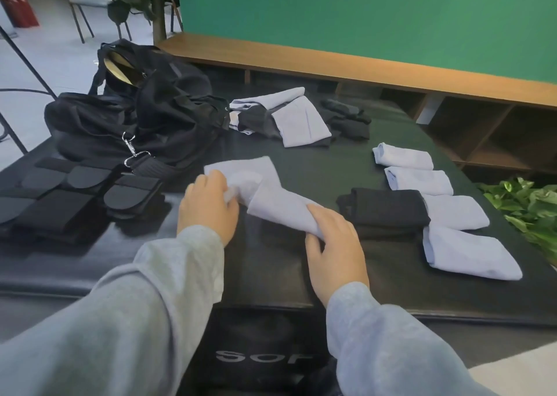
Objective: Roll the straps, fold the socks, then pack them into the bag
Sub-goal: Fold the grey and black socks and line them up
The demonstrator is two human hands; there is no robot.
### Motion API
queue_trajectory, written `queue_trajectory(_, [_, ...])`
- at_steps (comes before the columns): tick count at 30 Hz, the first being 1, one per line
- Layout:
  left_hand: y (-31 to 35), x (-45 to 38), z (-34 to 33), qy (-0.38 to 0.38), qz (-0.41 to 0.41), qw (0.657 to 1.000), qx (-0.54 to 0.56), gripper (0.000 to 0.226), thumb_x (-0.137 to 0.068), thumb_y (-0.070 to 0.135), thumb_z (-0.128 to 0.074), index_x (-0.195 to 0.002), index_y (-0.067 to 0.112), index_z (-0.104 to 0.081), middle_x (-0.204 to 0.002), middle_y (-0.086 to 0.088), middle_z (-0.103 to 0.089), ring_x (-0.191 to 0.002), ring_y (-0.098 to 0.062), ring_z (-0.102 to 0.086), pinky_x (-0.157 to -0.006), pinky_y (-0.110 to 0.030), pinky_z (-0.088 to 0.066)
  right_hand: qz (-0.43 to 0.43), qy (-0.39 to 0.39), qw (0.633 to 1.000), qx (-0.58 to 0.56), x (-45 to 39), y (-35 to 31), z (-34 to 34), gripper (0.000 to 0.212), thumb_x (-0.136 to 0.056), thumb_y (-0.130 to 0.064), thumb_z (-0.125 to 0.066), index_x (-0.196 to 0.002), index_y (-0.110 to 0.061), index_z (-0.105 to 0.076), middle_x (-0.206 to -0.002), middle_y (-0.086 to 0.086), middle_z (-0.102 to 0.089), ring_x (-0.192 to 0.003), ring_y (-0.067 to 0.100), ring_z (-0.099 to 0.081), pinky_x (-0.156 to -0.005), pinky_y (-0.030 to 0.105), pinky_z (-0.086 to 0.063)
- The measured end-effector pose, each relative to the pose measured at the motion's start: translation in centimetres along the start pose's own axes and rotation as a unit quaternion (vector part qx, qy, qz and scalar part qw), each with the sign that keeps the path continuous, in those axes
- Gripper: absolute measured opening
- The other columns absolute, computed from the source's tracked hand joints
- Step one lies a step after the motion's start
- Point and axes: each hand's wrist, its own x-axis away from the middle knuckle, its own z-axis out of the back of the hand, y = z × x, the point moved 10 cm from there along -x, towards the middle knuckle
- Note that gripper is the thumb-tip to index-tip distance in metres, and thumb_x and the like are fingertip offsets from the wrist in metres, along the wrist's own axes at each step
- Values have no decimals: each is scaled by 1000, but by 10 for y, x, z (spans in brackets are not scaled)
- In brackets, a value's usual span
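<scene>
A pale lilac sock (pixel 265 190) lies across the middle of the dark table (pixel 301 275). My left hand (pixel 208 206) grips its bunched far-left end. My right hand (pixel 334 245) holds its near-right end, fingers curled over the edge. Folded lilac socks (pixel 404 154) and a folded black sock (pixel 388 207) lie in a row on the right. Unfolded lilac and black socks (pixel 289 118) lie in a heap at the back. The open black bag (pixel 138 115) sits at the back left. Black straps (pixel 69 197) lie flat at the left.
A metal clip (pixel 131 151) on the bag's shoulder strap hangs toward the straps. Green leaves (pixel 530 209) poke up at the table's right edge. A wooden shelf unit (pixel 452 94) and green wall stand behind. A dark cloth with white lettering (pixel 262 353) lies below the near edge.
</scene>
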Motion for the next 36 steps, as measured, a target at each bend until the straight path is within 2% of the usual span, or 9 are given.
queue_trajectory(5, [-23, -29, -6, 10, 82, 994, 73, 19, -87, 21, -55, -100, 8, -52, -111, -14, -52, -105, -34, -48, -86, -41, -38, -6, -12, 1000, 28, -1, 3, -4, 47, -93, -13, -48, -136, -30, -47, -139, -19, -40, -130, -1, -27, -90, -4, -11])
queue_trajectory(8, [-15, -27, -12, 1, 38, 997, 68, 22, -89, 32, -46, -94, 15, -59, -125, -11, -52, -113, -32, -44, -93, -40, -36, -8, -20, 999, 32, -1, 3, -5, 48, -90, -14, -49, -134, -31, -49, -140, -20, -38, -131, -2, -26, -94, 3, -16])
queue_trajectory(11, [-3, -3, -3, 29, -5, 996, 83, 33, -93, 34, -48, -120, 18, -56, -144, -5, -34, -131, -25, -24, -106, -36, -22, -12, -29, 999, 32, -1, 1, -7, 48, -89, -14, -49, -134, -31, -50, -141, -21, -37, -132, -1, -26, -101, 10, -20])
queue_trajectory(16, [33, 38, -12, -64, -151, 984, 69, 49, -86, 50, -35, -124, 25, -52, -134, 7, -42, -125, -13, -28, -101, -27, -19, -7, -43, 999, 1, 3, -5, -6, 45, -86, -26, -43, -129, -26, -55, -139, -17, -43, -130, 3, -32, -104, 12, -20])
queue_trajectory(19, [29, 45, -16, -84, -131, 987, 36, 41, -95, 43, -39, -132, 29, -44, -133, 9, -46, -126, -11, -29, -99, -25, -19, -7, -27, 999, -42, 6, -7, -1, 56, -79, -41, -28, -121, -22, -60, -134, -14, -47, -127, 4, -37, -98, 10, -20])
queue_trajectory(24, [25, 54, -8, -69, -100, 989, 85, 39, -92, 35, -50, -130, 29, -45, -124, 6, -51, -119, -10, -31, -98, -27, -26, -68, 26, 997, -36, 5, 6, 9, 31, -90, -16, -48, -121, -14, -53, -128, -5, -44, -120, 14, -42, -91, 15, -28])
queue_trajectory(29, [15, 56, -9, -82, -34, 979, 183, 40, -87, 32, -60, -124, 34, -43, -109, 7, -45, -102, -11, -48, -95, -28, -38, -115, 12, 993, 7, 5, 14, 7, 33, -90, -31, -49, -120, -17, -47, -111, -7, -44, -101, 10, -33, -86, 24, -33])
queue_trajectory(33, [19, 58, -3, -66, -51, 973, 215, 20, -89, 29, -58, -103, 38, -48, -94, 9, -46, -82, 3, -49, -76, -9, -37, -108, -5, 993, -40, 5, 13, 3, 34, -91, -31, -51, -123, -21, -47, -113, -11, -48, -111, 11, -38, -88, 23, -34])
queue_trajectory(36, [18, 57, -3, -66, -52, 971, 225, 18, -88, 27, -59, -100, 37, -49, -85, 11, -48, -73, 1, -48, -67, -9, -36, -87, -1, 994, -71, 6, 9, 4, 33, -91, -23, -53, -124, -20, -48, -110, -14, -45, -113, 9, -41, -88, 20, -34])
